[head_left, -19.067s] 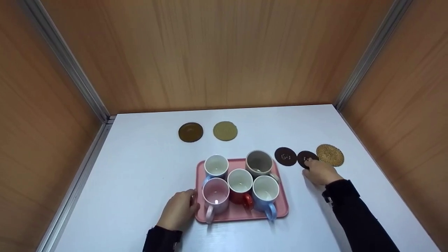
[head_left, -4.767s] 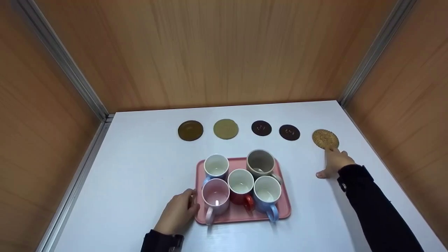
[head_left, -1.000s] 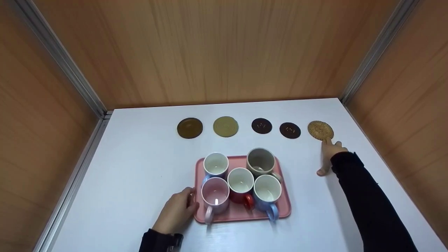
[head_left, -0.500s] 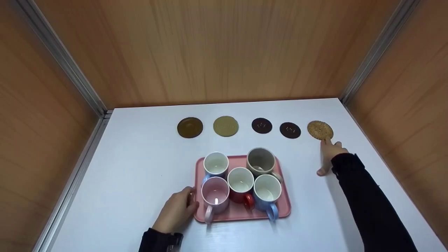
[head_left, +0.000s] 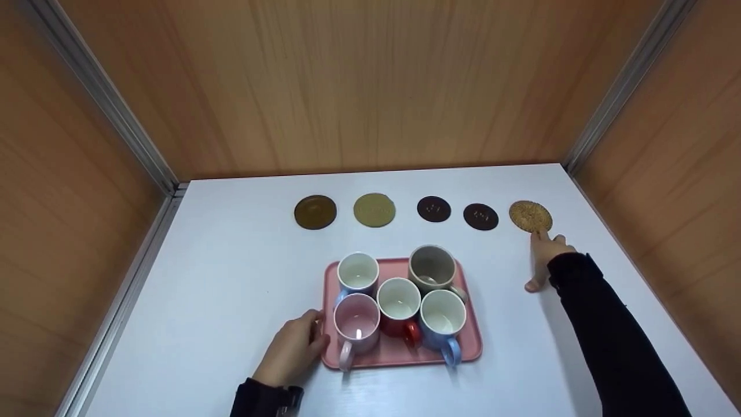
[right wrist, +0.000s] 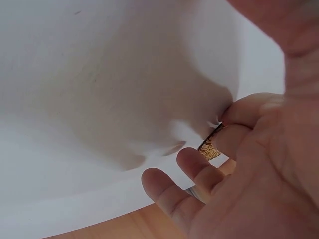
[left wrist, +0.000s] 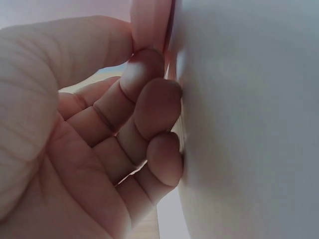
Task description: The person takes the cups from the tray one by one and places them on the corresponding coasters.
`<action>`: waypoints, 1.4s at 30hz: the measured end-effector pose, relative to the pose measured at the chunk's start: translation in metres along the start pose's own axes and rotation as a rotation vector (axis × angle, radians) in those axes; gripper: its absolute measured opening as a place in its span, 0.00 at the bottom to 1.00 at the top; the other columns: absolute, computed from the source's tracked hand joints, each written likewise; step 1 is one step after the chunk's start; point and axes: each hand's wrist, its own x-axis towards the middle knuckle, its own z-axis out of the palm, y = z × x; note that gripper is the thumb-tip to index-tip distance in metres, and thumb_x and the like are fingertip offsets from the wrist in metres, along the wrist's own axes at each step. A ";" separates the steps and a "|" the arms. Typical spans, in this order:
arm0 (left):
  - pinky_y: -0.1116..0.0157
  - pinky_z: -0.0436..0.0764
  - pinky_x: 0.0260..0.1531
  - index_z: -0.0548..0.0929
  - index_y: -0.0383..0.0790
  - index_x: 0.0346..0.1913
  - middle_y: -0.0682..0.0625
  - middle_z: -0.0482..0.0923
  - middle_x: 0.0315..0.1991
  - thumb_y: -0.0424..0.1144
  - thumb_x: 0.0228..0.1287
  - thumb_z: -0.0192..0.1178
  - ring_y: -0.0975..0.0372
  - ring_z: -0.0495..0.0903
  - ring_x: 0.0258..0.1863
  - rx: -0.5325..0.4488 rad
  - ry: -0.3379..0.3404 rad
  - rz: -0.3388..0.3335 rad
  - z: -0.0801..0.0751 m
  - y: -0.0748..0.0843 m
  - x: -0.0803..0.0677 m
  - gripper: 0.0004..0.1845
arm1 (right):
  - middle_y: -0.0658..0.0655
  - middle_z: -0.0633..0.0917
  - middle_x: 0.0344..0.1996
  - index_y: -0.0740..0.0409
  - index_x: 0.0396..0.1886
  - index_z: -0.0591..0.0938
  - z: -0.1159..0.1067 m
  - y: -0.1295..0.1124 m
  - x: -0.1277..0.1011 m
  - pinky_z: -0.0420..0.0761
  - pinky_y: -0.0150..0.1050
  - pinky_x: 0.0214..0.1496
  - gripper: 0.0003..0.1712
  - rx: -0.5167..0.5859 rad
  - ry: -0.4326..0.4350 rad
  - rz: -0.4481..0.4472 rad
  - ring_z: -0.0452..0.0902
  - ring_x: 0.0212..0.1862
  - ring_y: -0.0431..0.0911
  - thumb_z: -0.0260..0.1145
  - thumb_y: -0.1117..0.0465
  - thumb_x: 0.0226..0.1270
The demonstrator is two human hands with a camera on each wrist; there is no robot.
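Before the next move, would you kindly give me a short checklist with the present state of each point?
1. Round woven straw coaster lies in the row with the other four coasters: ok.
2. Right hand has let the coaster go: not ok, fingertips touch its near edge.
3. Left hand steadies the pink plastic tray: ok.
4. Five mugs upright on the tray: ok.
5. Mugs empty: cannot tell.

Your right hand [head_left: 543, 255] fingertips touch the near edge of the round woven golden coaster [head_left: 529, 215], lying flat just beyond them, while your left hand [head_left: 292, 350] grips the pink tray's [head_left: 399, 354] left rim.
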 end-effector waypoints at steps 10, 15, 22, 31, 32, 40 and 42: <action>0.67 0.73 0.28 0.83 0.33 0.60 0.54 0.77 0.27 0.34 0.68 0.71 0.63 0.74 0.28 0.010 0.001 -0.002 -0.002 0.002 0.000 0.20 | 0.85 0.45 0.80 0.78 0.83 0.42 -0.003 -0.003 -0.006 0.74 0.76 0.66 0.90 -0.006 0.008 -0.012 0.56 0.71 0.88 0.92 0.41 0.38; 0.67 0.73 0.28 0.83 0.33 0.59 0.54 0.77 0.27 0.34 0.69 0.70 0.63 0.74 0.27 -0.002 -0.003 -0.003 -0.003 0.002 0.000 0.18 | 0.89 0.48 0.77 0.77 0.84 0.41 -0.003 -0.003 -0.007 0.73 0.78 0.65 0.91 0.004 0.005 0.006 0.61 0.69 0.87 0.93 0.40 0.38; 0.67 0.72 0.28 0.83 0.33 0.60 0.54 0.77 0.27 0.35 0.69 0.70 0.63 0.74 0.27 -0.006 0.007 0.011 -0.004 0.001 0.000 0.20 | 0.87 0.49 0.78 0.78 0.83 0.46 0.000 0.000 0.000 0.73 0.76 0.67 0.90 -0.018 0.034 -0.021 0.57 0.71 0.86 0.93 0.39 0.35; 0.66 0.73 0.29 0.82 0.31 0.63 0.54 0.77 0.28 0.34 0.69 0.69 0.63 0.74 0.28 -0.010 -0.004 0.009 0.000 0.001 -0.001 0.22 | 0.88 0.50 0.78 0.78 0.82 0.52 0.031 0.011 -0.012 0.72 0.77 0.65 0.80 0.029 0.170 -0.060 0.54 0.72 0.87 0.90 0.41 0.44; 0.66 0.72 0.29 0.82 0.31 0.63 0.54 0.77 0.28 0.35 0.69 0.69 0.63 0.74 0.28 -0.007 -0.003 0.006 0.000 0.001 -0.001 0.22 | 0.88 0.51 0.78 0.78 0.81 0.53 0.033 0.012 -0.016 0.71 0.78 0.65 0.77 0.041 0.187 -0.057 0.54 0.72 0.87 0.88 0.41 0.47; 0.67 0.71 0.29 0.81 0.30 0.65 0.54 0.76 0.27 0.35 0.70 0.68 0.63 0.73 0.28 -0.011 -0.006 -0.008 -0.002 0.002 0.000 0.23 | 0.82 0.71 0.72 0.75 0.78 0.65 0.055 -0.013 -0.055 0.78 0.70 0.65 0.55 0.320 0.376 -0.102 0.71 0.69 0.79 0.73 0.38 0.70; 0.67 0.71 0.29 0.81 0.30 0.65 0.54 0.76 0.27 0.35 0.70 0.68 0.63 0.73 0.28 -0.021 -0.010 -0.012 -0.002 0.002 0.000 0.24 | 0.78 0.79 0.67 0.72 0.78 0.68 0.062 -0.027 -0.068 0.84 0.61 0.60 0.51 0.474 0.370 -0.110 0.80 0.63 0.72 0.69 0.37 0.74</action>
